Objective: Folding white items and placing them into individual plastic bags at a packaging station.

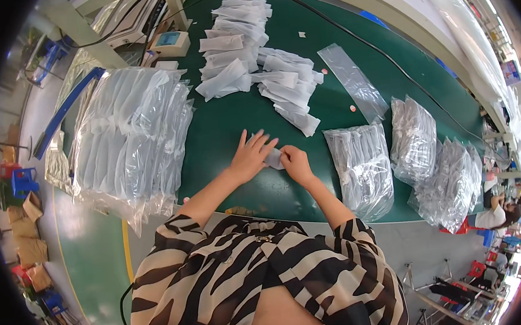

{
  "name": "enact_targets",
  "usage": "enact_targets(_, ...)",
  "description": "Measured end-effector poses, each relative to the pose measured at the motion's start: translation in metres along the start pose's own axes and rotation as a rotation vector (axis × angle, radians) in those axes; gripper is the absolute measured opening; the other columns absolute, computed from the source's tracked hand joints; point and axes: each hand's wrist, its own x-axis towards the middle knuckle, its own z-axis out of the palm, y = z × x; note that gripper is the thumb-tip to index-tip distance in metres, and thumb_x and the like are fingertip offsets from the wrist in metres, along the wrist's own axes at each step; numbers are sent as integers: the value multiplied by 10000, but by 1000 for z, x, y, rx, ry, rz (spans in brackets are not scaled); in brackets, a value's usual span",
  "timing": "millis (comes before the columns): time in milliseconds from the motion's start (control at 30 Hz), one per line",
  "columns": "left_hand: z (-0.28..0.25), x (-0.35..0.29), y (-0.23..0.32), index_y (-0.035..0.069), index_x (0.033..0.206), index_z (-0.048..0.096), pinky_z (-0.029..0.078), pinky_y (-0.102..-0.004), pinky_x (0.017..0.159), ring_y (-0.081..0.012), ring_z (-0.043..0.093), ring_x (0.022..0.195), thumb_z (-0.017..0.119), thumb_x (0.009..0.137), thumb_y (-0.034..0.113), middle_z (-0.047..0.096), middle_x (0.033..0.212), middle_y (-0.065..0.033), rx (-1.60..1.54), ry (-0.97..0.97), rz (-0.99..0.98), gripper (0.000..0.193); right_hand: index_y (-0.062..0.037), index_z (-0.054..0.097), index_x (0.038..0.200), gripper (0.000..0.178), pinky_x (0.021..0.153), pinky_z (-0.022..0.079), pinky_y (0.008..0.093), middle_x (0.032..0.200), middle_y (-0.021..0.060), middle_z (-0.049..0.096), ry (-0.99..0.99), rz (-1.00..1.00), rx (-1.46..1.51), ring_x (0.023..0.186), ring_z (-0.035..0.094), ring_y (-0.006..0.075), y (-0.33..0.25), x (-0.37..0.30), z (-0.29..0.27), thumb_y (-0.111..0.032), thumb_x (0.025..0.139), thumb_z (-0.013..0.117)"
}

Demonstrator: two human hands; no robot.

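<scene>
Hands, two, bare, working at the near side of a green counter [216,126].

Left hand [248,160]: unclenched, fingers extended and spread, thumb standing apart; fingers laid at the left part of a small pale packet [274,160]. Whether the palm touches it cannot be told.

Right hand [297,166]: fingers curled in, thumb and forefinger pinching the right end of the same packet.

Small pale packet, one: low between the two hands, partly covered by the left fingers, in front of the loose piles; its full outline hidden.

Loose pale packets, two groups: a long overlapping pile [236,31] running toward the far side; a shorter pile [291,85] just right of it, its near end closest to the hands.

Large clear bag [128,126], one: left of the hands, filled with pale packets in rows.

Filled clear bags, right of the hands: an upright-lying bag [362,167] nearest the right hand; a second bag [414,133] beyond it; further crumpled bags [449,179] at the right edge.

Flat clear sleeve [353,80], one: lying behind the nearest filled bag.

Box-shaped device [170,44], one: cream, blue-topped, far left.

Black cable [380,54], one: crossing the far right.
</scene>
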Motion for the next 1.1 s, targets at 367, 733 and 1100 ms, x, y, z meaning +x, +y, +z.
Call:
enact_targets(367,48,-31,-16,107,1020,596,401,-366,814,-246,543,919,723,743,120,535,926,-56,-367,-314,165,306,-10,533,1095,341,681,504,482,1021,231,547,379,0,-484,820,610,420,48,75,-22,-111,822,709)
enact_targets(733,37,-55,20,73,1016,607,406,-410,938,-297,500,1095,735,720,95,533,1112,-106,-505,-310,51,324,-16,514,803,228,640,468,507,786,175,579,108,-178,-497,771,592,432,19,-6,-20,-136,833,705)
enact_targets(1100,19,-26,36,103,989,638,354,-527,1037,-347,442,1226,753,706,125,496,1288,-123,-338,-136,-44,306,3,503,796,201,633,433,516,781,228,566,-122,-106,-81,772,566,478,48,-38,-19,-92,836,675)
